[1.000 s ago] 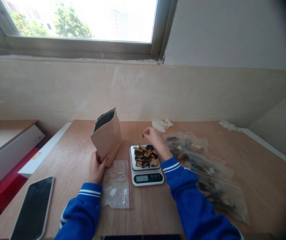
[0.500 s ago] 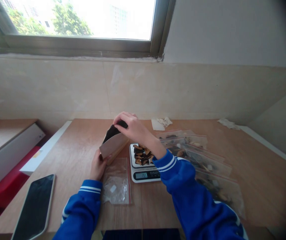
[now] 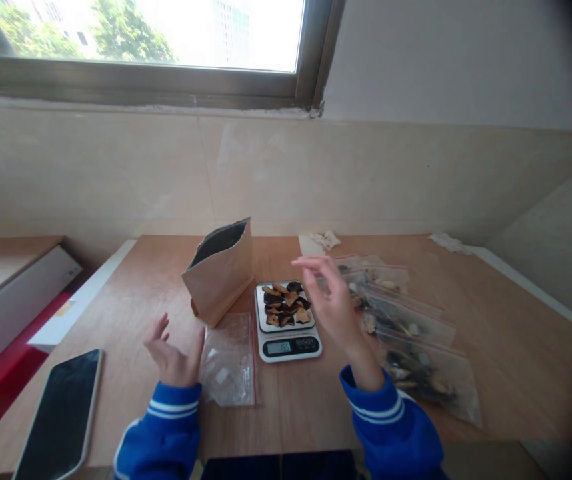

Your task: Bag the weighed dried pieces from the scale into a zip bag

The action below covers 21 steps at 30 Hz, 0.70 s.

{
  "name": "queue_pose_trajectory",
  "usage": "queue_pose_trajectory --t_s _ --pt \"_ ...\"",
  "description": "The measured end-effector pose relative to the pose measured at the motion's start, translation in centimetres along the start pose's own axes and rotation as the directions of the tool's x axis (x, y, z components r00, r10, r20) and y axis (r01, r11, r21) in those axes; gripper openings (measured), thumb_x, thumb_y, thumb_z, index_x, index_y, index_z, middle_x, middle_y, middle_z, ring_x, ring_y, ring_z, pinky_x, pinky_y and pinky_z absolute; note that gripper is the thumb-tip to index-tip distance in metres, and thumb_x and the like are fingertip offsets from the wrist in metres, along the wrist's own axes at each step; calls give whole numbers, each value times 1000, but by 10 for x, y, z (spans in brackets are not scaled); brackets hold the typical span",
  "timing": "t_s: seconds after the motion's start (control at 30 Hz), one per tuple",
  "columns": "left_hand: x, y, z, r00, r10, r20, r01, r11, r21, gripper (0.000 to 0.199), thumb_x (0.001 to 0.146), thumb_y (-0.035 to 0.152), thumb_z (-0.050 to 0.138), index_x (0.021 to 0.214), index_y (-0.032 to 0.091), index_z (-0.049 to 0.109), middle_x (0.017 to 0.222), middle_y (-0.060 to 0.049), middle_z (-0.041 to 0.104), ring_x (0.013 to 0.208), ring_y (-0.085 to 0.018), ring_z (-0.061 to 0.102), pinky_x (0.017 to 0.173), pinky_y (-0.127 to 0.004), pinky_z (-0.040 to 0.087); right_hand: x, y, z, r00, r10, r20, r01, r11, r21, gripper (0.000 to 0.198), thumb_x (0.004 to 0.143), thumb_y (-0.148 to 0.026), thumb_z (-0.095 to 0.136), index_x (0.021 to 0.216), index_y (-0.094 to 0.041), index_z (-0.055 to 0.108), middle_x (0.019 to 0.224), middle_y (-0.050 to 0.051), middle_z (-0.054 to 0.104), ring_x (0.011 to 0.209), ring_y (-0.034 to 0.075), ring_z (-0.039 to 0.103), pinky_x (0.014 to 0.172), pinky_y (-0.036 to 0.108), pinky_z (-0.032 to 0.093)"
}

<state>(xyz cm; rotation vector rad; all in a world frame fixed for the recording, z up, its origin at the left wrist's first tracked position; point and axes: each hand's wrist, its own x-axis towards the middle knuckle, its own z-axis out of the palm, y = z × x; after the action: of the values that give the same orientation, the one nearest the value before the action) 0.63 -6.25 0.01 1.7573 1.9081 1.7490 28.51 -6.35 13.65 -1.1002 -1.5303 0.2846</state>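
One paper bag [image 3: 220, 272], one scale [image 3: 287, 322], one phone [image 3: 59, 417], two hands.

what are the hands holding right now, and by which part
Nothing is held. The left hand is open above the table beside the clear bag; the right hand is open beside the scale.

- The digits on the display of the scale [image 3: 287, 320] are being rendered too small to be read.
- The phone [image 3: 59, 417], at eight o'clock, is being cut off by the bottom edge.
- The inside of the paper bag [image 3: 220, 271] is being kept in shadow, so its contents cannot be told.
- The filled bags [image 3: 416, 347], at three o'clock, are being partly hidden by the right hand [image 3: 333, 303].
- A dark object [image 3: 281, 465] at six o'clock is being cropped by the bottom edge.
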Motion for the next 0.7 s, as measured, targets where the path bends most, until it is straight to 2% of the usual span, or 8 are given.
queue_pose_trajectory --t_s 0.07,0.1,0.17,0.23,0.33,0.43,0.53,0.7 --pt "-20 16 -16 998 68 -11 -68 997 -34 45 78 32 66 119 19 50 108 -10 56 95 -25 60 80 -43 53 -35 13 -7 992 124 -13 -123 992 20 21 96 -29 44 99 -23 65 103 6 63 104 20 58 93 35 45" --pt "-28 23 -21 986 125 113 -119 991 -59 27 83 27 60 109 21 56 99 -8 59 88 -22 60 77 -40 54 -51 18 -9 983 183 -11 -182 983 33 22 96 -29 44 99 -23 65 102 6 64 103 20 58 93 35 45" --pt "-40 35 -23 876 228 425 -184 973 -141 19 87 24 53 104 24 62 101 -8 62 91 -22 62 78 -37 55 -80 24 -10 960 280 26 -281 958 52 22 96 -30 44 99 -23 65 102 6 64 102 20 58 91 34 45" --pt "-44 37 -14 756 270 596 -211 963 -169 30 87 27 52 116 25 60 116 -10 61 106 -24 61 90 -41 53 -101 25 -12 935 350 62 -353 933 63 22 96 -31 44 99 -23 65 102 6 64 102 20 58 89 33 46" --pt "-45 23 8 711 250 657 -232 966 -117 49 86 35 55 133 24 50 129 -13 56 119 -30 55 97 -49 48 -118 20 -16 911 406 74 -411 909 74 22 96 -33 45 100 -23 65 103 6 64 101 20 59 86 32 47" --pt "-43 6 25 657 227 719 -272 961 -55 56 79 42 64 132 25 52 127 -11 59 116 -31 54 95 -51 48 -121 17 -22 910 406 83 -413 907 84 23 96 -33 45 101 -24 65 102 6 64 102 20 60 88 32 47" --pt "-39 1 30 655 201 728 -302 953 9 42 79 42 65 118 27 63 116 -8 64 107 -29 56 91 -49 48 -120 15 -25 913 399 80 -405 910 83 23 95 -33 45 99 -24 66 102 6 65 102 21 60 91 33 46" --pt "-31 13 28 656 162 737 -317 946 73 17 84 36 59 90 25 69 94 -7 66 91 -25 58 80 -41 48 -120 6 -20 919 378 111 -387 920 69 24 96 -32 43 101 -25 66 102 6 64 101 20 60 86 31 48"
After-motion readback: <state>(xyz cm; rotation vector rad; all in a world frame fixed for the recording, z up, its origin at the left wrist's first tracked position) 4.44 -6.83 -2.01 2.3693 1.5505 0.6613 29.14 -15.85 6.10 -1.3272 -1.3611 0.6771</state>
